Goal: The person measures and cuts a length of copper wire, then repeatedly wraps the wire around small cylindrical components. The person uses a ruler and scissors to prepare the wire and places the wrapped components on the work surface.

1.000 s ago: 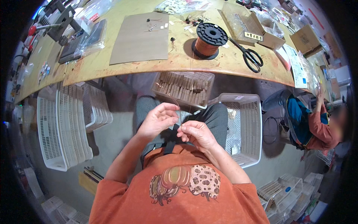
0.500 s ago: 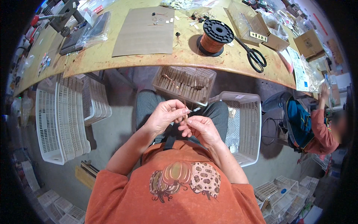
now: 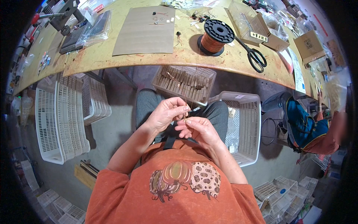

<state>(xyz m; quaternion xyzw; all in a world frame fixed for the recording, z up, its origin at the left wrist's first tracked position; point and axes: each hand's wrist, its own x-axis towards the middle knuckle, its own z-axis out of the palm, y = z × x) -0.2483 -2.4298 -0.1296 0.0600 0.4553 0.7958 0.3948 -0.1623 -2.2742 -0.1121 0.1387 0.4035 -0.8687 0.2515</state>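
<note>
Seated, in my orange shirt, I hold both hands together over my lap. My left hand (image 3: 166, 114) and my right hand (image 3: 197, 128) meet fingertip to fingertip, both pinched shut on a small brown part (image 3: 185, 117) — thin, short and upright between my thumbs and forefingers, too small to tell more of its shape. A fine copper wire (image 3: 194, 78) runs up from it, taut, toward the table.

Just past my hands, on my knees, sits a clear tray (image 3: 185, 83) packed with rows of tan pieces. To my right stands a white basket (image 3: 243, 127) on the floor; to my left, a stack of white crates (image 3: 59, 115).

Further off is the yellow worktable (image 3: 156, 59). On it lie a sheet of brown cardboard (image 3: 143, 31), a black spool (image 3: 215, 37) wound with copper wire, and black scissors (image 3: 254, 56). At the far right another person in an orange top (image 3: 324, 130) sits at the same table.

Half a second ago my hands were in nearly the same place; now the fingertips sit closer together on the part, and the view has tipped slightly — the table edge lies a little nearer the top.
</note>
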